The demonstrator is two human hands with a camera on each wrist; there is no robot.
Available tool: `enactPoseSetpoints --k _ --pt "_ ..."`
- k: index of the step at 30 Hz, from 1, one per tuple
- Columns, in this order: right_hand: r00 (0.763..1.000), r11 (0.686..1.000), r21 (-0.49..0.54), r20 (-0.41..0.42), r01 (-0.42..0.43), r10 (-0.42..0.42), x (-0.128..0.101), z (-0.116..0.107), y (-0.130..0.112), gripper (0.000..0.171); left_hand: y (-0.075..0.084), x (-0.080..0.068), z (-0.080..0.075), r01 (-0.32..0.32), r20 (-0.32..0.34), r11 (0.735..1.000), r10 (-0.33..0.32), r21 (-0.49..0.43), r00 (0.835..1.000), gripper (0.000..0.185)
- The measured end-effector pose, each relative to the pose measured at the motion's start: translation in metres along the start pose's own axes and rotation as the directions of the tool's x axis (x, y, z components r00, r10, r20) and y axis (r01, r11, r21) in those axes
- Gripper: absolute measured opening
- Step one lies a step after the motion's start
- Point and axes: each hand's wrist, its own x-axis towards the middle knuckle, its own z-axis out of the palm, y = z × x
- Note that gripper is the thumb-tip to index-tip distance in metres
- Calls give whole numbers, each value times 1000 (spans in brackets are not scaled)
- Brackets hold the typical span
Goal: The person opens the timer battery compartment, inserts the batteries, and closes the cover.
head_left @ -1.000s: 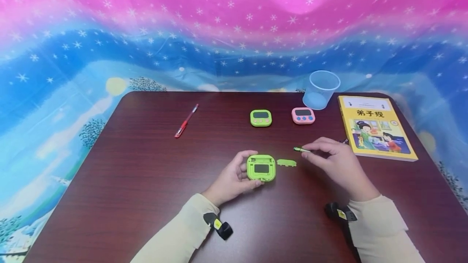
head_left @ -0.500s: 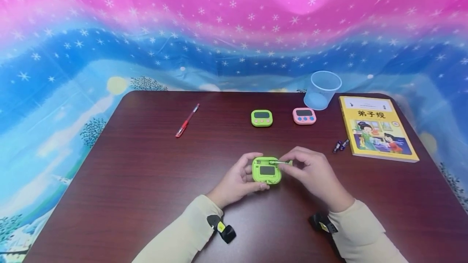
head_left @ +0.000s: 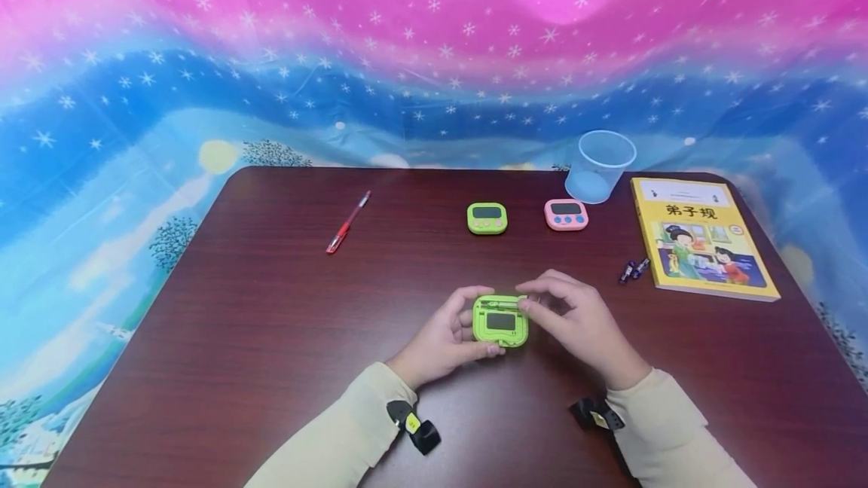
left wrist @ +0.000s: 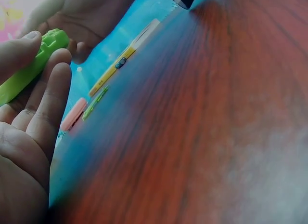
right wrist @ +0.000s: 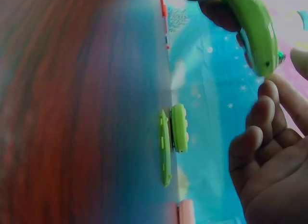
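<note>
- My left hand (head_left: 444,337) held the green timer (head_left: 500,320) just above the desk (head_left: 271,322).
- My right hand (head_left: 576,322) pinched its top corner.
- My fingers hid whatever they pinched there.

A lime-green timer (head_left: 500,319) is showing at lower centre, a pink timer (head_left: 566,215) and yellow book (head_left: 703,237) upper right, a red pen (head_left: 347,222) upper left, on the dark reddish-brown worktop (head_left: 271,337).
</note>
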Motion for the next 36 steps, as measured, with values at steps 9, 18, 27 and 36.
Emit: enactPoseSetpoints --k 9,18,27,36 --pt "979 978 139 158 -154 131 1 -4 10 20 0 0 -2 -8 28 1000 7 26 1000 72" --pt "928 902 274 264 -334 264 3 -1 10 26 -3 1 -2 6 63 993 -14 119 998 69" --pt "953 945 163 157 -285 261 3 3 9 20 -2 3 -2 7 31 996 -10 89 999 70" --pt "985 982 -93 49 -163 168 4 -18 24 17 -1 2 -3 15 3 997 -15 73 1000 74"
